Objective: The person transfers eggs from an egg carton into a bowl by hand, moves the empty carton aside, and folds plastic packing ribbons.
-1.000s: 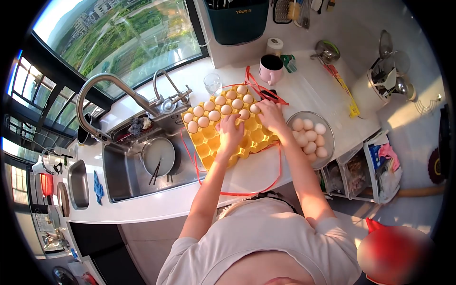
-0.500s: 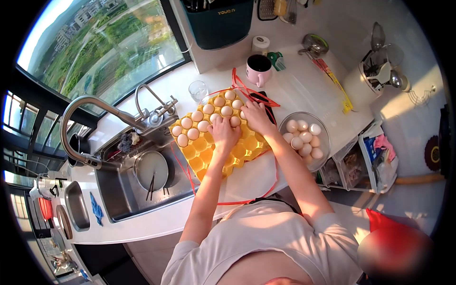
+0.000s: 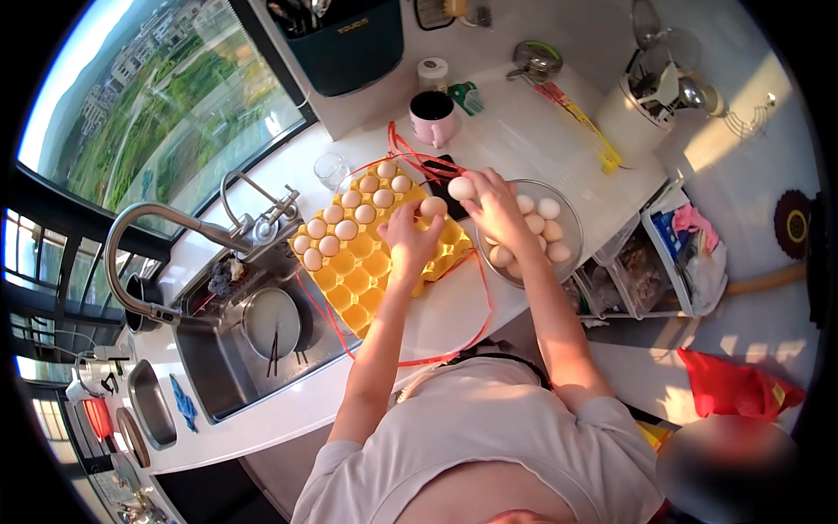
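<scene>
A yellow egg tray (image 3: 356,278) lies tilted on the counter, with several eggs in its far and left cells and bare cells nearer my body. My left hand (image 3: 410,234) is over the tray's right part, its fingers around an egg (image 3: 432,207). Beyond the tray's right edge, my right hand (image 3: 496,206) holds another egg (image 3: 462,188) between thumb and fingers. Just right of that hand stands a round bowl (image 3: 572,214) with several eggs in it, partly hidden by my right forearm.
Left of the tray is a sink (image 3: 214,371) holding a pot (image 3: 271,322) with chopsticks. Behind stand a glass (image 3: 332,170) and a pink mug (image 3: 432,120). Red ribbon (image 3: 484,288) loops around the tray. A dark phone-like object (image 3: 447,196) lies beside it.
Both hands have lifted eggs from the tray, and my right hand has moved right toward the bowl. The camera view has shifted, so the counter appears further left.
</scene>
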Tool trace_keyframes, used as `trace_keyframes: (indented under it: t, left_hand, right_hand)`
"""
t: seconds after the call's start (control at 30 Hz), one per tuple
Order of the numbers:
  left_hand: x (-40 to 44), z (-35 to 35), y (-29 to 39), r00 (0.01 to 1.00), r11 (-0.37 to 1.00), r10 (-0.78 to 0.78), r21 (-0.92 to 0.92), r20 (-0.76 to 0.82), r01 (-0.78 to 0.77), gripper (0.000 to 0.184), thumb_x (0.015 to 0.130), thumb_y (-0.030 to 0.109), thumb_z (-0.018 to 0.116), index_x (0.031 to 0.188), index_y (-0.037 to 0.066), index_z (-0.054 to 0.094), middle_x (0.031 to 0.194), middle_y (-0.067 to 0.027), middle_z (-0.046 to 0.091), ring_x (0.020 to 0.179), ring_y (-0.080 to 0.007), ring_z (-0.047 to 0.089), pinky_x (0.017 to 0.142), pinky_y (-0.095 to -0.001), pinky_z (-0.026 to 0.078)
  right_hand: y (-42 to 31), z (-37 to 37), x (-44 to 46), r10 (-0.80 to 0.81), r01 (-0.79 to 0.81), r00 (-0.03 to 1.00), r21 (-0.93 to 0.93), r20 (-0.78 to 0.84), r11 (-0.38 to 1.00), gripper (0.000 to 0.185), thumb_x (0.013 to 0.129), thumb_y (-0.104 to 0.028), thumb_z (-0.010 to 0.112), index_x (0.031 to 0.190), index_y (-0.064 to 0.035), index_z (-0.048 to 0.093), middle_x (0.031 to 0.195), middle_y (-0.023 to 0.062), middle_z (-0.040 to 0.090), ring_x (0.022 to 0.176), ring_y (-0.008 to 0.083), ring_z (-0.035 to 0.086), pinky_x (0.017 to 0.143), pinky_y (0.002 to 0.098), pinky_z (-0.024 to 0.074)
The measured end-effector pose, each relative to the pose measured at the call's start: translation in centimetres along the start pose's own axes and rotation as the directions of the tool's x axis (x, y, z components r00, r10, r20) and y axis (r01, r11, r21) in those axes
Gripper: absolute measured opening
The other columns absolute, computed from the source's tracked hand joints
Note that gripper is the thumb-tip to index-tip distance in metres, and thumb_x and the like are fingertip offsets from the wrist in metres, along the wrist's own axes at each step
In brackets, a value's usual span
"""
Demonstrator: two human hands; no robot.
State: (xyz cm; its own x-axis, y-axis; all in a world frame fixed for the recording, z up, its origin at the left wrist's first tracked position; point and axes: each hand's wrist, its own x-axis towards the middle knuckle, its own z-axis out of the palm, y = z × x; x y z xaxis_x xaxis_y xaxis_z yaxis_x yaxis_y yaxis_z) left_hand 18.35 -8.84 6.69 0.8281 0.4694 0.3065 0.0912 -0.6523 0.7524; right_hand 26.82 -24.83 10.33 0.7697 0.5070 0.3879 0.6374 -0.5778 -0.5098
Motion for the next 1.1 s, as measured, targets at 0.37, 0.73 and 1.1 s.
trace_keyframes:
  t: [0.37, 0.73, 1.1]
  left_hand:
    - [-5.3, 4.1, 7.3, 0.919, 0.962, 0.269, -0.124, 0.289, -0.243, 0.038, 0.073, 0.031, 0.074, 0.104, 0.009, 0.067, 0.092, -0.0054, 0.068, 0.090, -0.0208, 0.063, 0.088, -0.0411, 0.033]
    - [-8.9, 5.5, 8.8, 0.817, 0.918, 0.390, -0.113, 0.424, -0.379, 0.040, 0.067, 0.030, 0.076, 0.101, 0.010, 0.069, 0.093, -0.0068, 0.068, 0.097, -0.0246, 0.061, 0.084, -0.0437, 0.033]
    - [-9.3, 5.6, 9.5, 0.794, 0.935, 0.273, 0.043, 0.543, -0.351, 0.039, 0.072, 0.032, 0.072, 0.104, 0.011, 0.070, 0.090, -0.0064, 0.069, 0.092, -0.0231, 0.063, 0.084, -0.0440, 0.033]
  right_hand:
    - [5.0, -10.3, -12.0, 0.282, -0.283, 0.958, -0.006, -0.051, 0.959, 0.044, 0.082, -0.018, 0.069, 0.122, -0.0079, 0.057, 0.117, 0.0077, 0.058, 0.112, 0.0273, 0.054, 0.095, 0.0403, 0.0348]
    - [5.8, -10.7, -16.0, 0.236, -0.218, 0.951, -0.108, 0.199, 0.970, 0.041, 0.078, -0.019, 0.069, 0.117, -0.0096, 0.060, 0.121, 0.0062, 0.059, 0.117, 0.0243, 0.051, 0.098, 0.0413, 0.0305]
    - [5.8, -10.5, -14.7, 0.314, -0.250, 0.898, -0.229, 0.309, 0.941, 0.031, 0.078, -0.019, 0.063, 0.106, -0.0076, 0.064, 0.112, 0.0057, 0.062, 0.111, 0.0245, 0.055, 0.091, 0.0427, 0.0343]
